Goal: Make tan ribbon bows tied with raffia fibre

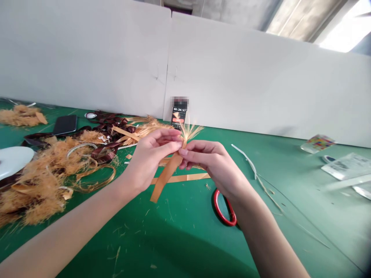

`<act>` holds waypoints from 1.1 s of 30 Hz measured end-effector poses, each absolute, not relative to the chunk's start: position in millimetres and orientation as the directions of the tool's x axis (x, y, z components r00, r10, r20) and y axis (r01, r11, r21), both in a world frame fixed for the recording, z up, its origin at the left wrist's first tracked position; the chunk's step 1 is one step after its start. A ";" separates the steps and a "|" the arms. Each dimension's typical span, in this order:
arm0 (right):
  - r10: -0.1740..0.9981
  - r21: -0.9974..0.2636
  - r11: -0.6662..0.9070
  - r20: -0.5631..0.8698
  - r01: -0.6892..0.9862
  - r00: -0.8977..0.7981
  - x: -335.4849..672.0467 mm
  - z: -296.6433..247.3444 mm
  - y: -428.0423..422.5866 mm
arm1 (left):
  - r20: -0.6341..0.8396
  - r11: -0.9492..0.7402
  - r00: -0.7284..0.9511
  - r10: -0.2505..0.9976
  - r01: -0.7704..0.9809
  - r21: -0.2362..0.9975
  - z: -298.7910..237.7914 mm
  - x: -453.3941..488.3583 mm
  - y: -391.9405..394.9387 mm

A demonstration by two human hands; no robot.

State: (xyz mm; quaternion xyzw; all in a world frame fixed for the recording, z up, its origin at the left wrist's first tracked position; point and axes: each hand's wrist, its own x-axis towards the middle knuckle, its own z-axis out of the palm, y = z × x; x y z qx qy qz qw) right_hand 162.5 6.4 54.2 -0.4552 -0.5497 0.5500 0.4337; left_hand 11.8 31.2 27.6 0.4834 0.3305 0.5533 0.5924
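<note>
A flat tan ribbon (167,176) hangs down from between my two hands, its upper end spread into a tuft of fine loose fibres (189,131). My left hand (158,148) pinches it near the frayed end with thumb and fingertips. Just to the right, my right hand (205,156) closes on the same spot, thumb against the ribbon. Another tan strip (185,178) lies on the green table behind. Red-handled scissors (216,208) rest beside my right wrist, partly hidden by the forearm.
Heaps of frayed tan fibre (43,177) and dark brown ribbon (106,152) cover the left side. A phone (179,116) showing a timer leans at the back, and a dark phone (65,124) lies left. A colourful cube in clear wrap (318,143) and plastic packets (346,166) are at right.
</note>
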 end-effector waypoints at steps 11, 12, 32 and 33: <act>0.966 -0.992 -0.086 -0.105 0.087 -0.237 166.6 46.0 11.4 | -0.048 0.099 0.139 0.989 -0.393 0.914 21.9 16.1 16.3; 0.962 -0.989 -0.084 -0.113 0.121 -0.250 167.6 46.9 11.1 | -0.056 0.109 0.144 0.988 -0.390 0.914 21.0 15.0 15.8; 0.934 -0.956 -0.132 -0.208 0.262 -0.290 170.6 47.7 10.3 | -0.019 0.083 0.195 0.981 -0.323 0.943 19.3 22.3 9.9; 0.932 -0.952 -0.137 -0.218 0.275 -0.291 171.5 47.8 10.6 | 0.008 0.052 0.186 0.983 -0.315 0.948 18.9 22.4 11.4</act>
